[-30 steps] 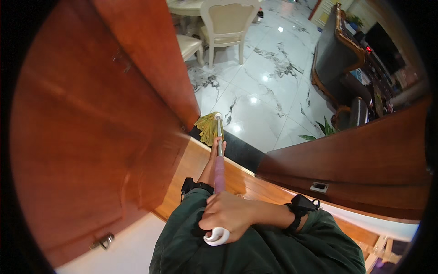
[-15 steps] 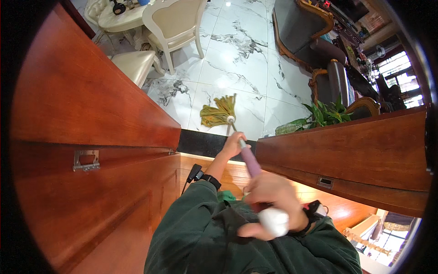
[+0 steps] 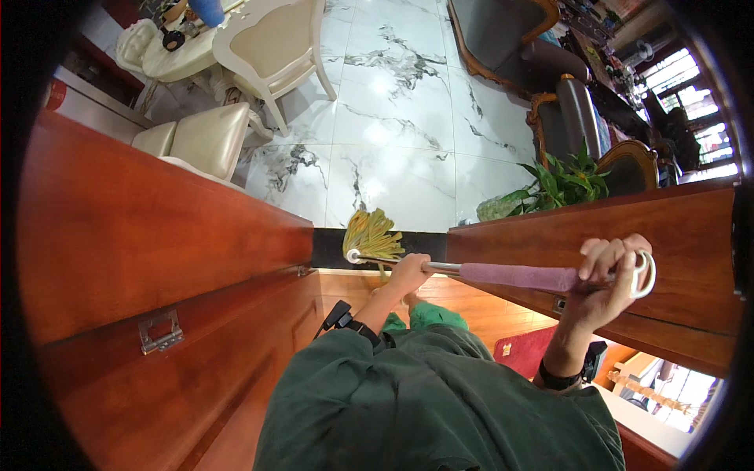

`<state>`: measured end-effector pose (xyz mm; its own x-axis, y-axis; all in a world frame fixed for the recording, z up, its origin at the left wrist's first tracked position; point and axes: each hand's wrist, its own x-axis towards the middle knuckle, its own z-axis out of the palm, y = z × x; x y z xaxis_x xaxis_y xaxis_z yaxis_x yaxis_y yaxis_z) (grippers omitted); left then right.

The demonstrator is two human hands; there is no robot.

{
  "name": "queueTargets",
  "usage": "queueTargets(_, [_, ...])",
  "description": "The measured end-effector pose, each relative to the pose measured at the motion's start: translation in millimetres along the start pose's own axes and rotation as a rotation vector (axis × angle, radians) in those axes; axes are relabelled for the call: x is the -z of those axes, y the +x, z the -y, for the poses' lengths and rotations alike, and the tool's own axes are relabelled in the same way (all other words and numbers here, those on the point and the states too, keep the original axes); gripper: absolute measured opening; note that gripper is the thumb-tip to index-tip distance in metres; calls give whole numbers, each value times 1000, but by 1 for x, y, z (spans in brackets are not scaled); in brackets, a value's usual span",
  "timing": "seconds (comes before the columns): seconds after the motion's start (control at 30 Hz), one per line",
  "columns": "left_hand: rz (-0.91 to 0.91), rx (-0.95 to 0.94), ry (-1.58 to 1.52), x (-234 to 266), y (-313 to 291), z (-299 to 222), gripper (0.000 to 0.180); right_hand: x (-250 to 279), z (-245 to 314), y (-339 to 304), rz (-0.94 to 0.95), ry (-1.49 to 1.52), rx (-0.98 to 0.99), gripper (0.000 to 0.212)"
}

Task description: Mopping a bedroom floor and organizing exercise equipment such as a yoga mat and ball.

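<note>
Gripping mop: left hand, right hand both clamped; wooden door left, cabinet right.

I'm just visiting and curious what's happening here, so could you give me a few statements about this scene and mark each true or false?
1. Both hands grip the long mop with yellow-green string head. True: the left hand holds low on the shaft, the right hand near the pink foam grip.
2. The mop head rests on a carpet. False: it lies at the dark threshold beside the white marble floor.
3. The green potted plant stands right of the mop head. True.
4. The cream upholstered chair lies tipped over. False: it stands upright.
</note>
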<state>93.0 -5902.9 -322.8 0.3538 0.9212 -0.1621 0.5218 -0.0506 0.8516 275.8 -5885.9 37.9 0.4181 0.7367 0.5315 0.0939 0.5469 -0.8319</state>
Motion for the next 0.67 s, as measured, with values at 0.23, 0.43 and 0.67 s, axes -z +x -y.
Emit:
queueTargets(0.23, [-257,133,-215,1,7,65,21,-56,-58,46,74,168,-277,20])
queueTargets(0.43, [-242,292,-197,64,83,44,32,-124,-121,136,490,555,-540,20])
queueTargets(0.67, [-340,81,-94,125,187,-72,23,-132,-118,299,963,1001,-176,27])
